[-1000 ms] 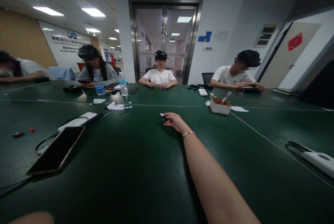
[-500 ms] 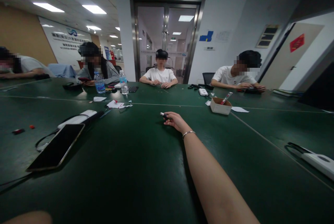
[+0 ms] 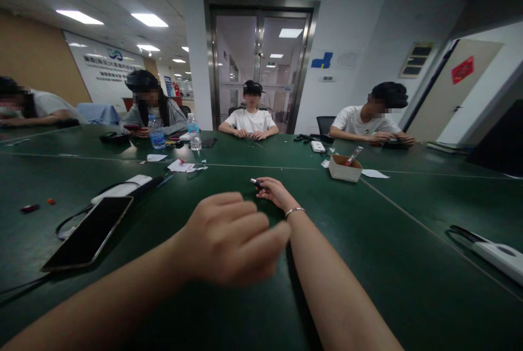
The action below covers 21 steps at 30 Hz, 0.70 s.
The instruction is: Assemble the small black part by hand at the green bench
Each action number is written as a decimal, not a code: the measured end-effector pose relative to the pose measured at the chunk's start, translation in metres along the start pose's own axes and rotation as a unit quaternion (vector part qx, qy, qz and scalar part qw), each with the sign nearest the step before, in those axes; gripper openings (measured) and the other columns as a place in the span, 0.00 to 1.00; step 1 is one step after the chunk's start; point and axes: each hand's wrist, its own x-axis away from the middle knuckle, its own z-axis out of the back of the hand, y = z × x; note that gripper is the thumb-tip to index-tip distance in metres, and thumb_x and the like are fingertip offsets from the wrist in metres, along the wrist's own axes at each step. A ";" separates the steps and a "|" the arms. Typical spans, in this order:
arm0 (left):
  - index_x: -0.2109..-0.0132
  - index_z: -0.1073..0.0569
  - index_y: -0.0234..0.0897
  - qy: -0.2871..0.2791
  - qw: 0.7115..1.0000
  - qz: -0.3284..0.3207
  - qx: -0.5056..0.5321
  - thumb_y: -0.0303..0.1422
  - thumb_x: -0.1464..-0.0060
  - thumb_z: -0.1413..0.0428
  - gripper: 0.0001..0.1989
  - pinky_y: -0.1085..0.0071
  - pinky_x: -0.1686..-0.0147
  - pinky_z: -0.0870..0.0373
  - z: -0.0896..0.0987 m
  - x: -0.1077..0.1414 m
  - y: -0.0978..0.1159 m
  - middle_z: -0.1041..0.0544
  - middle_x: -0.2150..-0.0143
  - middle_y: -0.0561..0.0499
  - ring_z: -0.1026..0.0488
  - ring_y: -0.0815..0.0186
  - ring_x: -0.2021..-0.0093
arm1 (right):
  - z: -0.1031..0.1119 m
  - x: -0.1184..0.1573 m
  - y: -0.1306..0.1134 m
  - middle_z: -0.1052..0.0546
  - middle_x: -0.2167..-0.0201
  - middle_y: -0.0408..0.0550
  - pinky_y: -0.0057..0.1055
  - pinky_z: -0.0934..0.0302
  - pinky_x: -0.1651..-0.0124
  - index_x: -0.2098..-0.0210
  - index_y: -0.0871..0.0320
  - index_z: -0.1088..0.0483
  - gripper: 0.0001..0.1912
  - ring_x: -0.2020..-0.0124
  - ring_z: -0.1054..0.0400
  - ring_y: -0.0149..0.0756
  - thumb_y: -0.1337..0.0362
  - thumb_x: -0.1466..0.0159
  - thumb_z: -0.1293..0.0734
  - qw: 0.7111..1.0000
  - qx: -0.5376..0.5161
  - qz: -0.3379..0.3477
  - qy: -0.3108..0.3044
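Observation:
Over the green table [image 3: 196, 307], my right hand [image 3: 275, 193] reaches forward, its fingers closed on a small black object with a silver metal tip [image 3: 256, 182]. A thin bracelet [image 3: 295, 211] circles that wrist. My left hand [image 3: 231, 239] is raised nearer the camera, in front of my right forearm in the view. Its fingers are curled into a loose fist, slightly blurred, and what they hold, if anything, is hidden. To the left lies a phone [image 3: 90, 234] with a dark screen, beside a white device [image 3: 122, 188] with a black strap.
Across the table, several people sit, one [image 3: 250, 122] straight ahead. Two bottles [image 3: 156, 133] stand at the back left near paper scraps [image 3: 180, 165]. An open box [image 3: 345, 170] sits right of centre. Another white device [image 3: 500, 255] lies at the right edge.
My left hand has risen from the lower left corner to the middle of the view. My right hand stays in place with the small object.

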 end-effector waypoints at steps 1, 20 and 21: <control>0.55 0.29 0.41 -0.026 0.999 0.021 0.002 0.34 0.42 0.54 0.12 0.72 0.68 0.36 -0.014 -0.008 -0.012 0.29 0.72 0.52 0.33 0.69 0.72 | 0.000 -0.001 0.001 0.27 0.77 0.45 0.26 0.30 0.72 0.64 0.63 0.31 0.10 0.81 0.34 0.27 0.78 0.43 0.39 1.000 -0.002 0.006 0.002; 0.62 0.26 0.35 -0.023 0.735 0.512 0.445 0.39 0.45 0.52 0.14 0.75 0.73 0.37 -0.237 0.043 -0.109 0.28 0.73 0.52 0.33 0.70 0.75 | -0.004 -0.003 0.000 0.29 0.81 0.43 0.28 0.28 0.72 0.64 0.64 0.31 0.07 0.83 0.35 0.25 0.78 0.41 0.38 0.999 0.050 -0.006 -0.004; 0.61 0.26 0.34 -0.013 0.729 0.515 0.451 0.38 0.46 0.50 0.13 0.75 0.72 0.36 -0.236 0.042 -0.109 0.27 0.72 0.51 0.33 0.70 0.74 | -0.004 -0.002 0.000 0.29 0.81 0.43 0.29 0.28 0.71 0.64 0.64 0.32 0.07 0.83 0.35 0.25 0.78 0.40 0.38 0.999 0.042 -0.008 -0.001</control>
